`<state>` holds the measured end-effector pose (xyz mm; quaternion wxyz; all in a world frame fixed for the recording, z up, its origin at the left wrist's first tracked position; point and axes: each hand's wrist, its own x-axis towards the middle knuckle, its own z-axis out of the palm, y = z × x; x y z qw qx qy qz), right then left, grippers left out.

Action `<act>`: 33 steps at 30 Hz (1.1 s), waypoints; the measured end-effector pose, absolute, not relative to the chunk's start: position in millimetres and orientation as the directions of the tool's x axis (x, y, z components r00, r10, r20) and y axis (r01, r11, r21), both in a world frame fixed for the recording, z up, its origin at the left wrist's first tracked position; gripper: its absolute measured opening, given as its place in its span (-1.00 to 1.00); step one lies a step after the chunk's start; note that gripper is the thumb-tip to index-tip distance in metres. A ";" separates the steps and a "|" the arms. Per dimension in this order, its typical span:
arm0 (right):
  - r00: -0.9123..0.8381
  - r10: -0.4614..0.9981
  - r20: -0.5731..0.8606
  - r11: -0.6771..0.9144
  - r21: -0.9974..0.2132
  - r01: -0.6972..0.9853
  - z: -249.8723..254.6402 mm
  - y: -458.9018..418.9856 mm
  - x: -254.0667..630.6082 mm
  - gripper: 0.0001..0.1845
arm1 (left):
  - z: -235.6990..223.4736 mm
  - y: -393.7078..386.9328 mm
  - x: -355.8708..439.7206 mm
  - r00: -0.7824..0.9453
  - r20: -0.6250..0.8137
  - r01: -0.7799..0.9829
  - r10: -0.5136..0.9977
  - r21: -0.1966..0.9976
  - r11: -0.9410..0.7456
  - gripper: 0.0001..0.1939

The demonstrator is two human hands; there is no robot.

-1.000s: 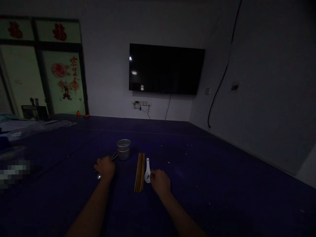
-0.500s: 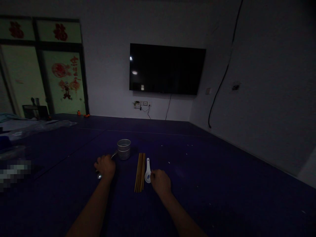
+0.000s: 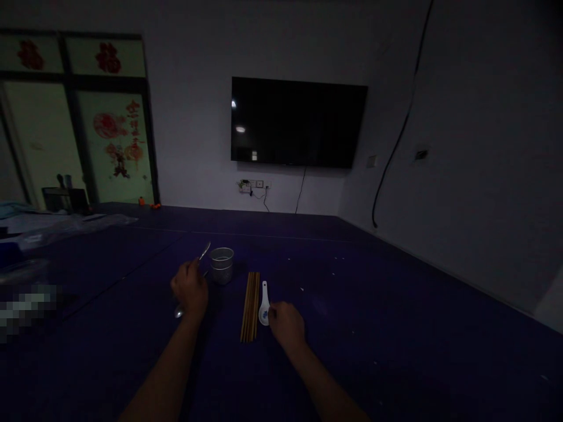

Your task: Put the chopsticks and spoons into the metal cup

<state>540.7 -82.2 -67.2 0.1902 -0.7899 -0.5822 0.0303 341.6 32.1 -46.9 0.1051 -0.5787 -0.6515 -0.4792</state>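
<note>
Lying well left of the hands, crumpled clear plastic sheeting (image 3: 99, 221) sits apart from the utensils, so it's not in either hand's way. Left hand (image 3: 190, 287): fingers closed on a slim metal utensil (image 3: 204, 251), free end angled up and away from the wearer, just left of the cup. Other end is inside the hand, so can't tell spoon or fork. Tilt probably just follows from gripping it low.

Metal spoon (image 3: 178, 312) lies below that hand, bowl out on the near-left side; a thin tip past the fingers looks like its handle, middle hidden. Metal cup (image 3: 222, 265) stands upright, mouth up, on the dark blue tabletop (image 3: 396, 340); flat base likely keeps it steady unheld.

Wooden chopsticks (image 3: 250, 306) lie side by side right of the cup, nearer the wearer, pointing away. Lined up like that, probably so they read as one set. White ceramic spoon (image 3: 264, 303) is just right of them, handle away, patterned bowl toward the wearer. Right hand (image 3: 287, 324): fingers curled, tips at the bowl's right edge. Can't tell if pinching or only touching; either would steady it.
</note>
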 end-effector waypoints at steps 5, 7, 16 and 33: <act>0.313 0.932 0.181 -0.245 -0.319 0.915 -66.8 -83.1 540.1 -0.70 | -45.4 15.9 365.2 -0.219 0.800 0.839 0.559 0.447 -0.311 -0.60; 0.313 0.931 0.188 -0.246 -0.310 0.918 -66.4 -83.5 539.5 -0.70 | -49.4 6.8 379.9 -0.093 0.855 0.827 0.510 0.351 -0.439 -0.62; 0.342 0.916 0.210 -0.250 -0.369 0.895 -62.4 -84.3 538.2 -0.70 | -79.5 -15.4 426.2 0.233 0.957 0.528 0.175 0.027 -0.849 -0.62; 0.118 0.893 0.434 0.200 -0.619 0.760 -53.7 -87.6 526.9 -0.80 | -58.2 -25.1 427.7 -0.081 0.782 0.250 0.618 0.616 -0.747 -0.71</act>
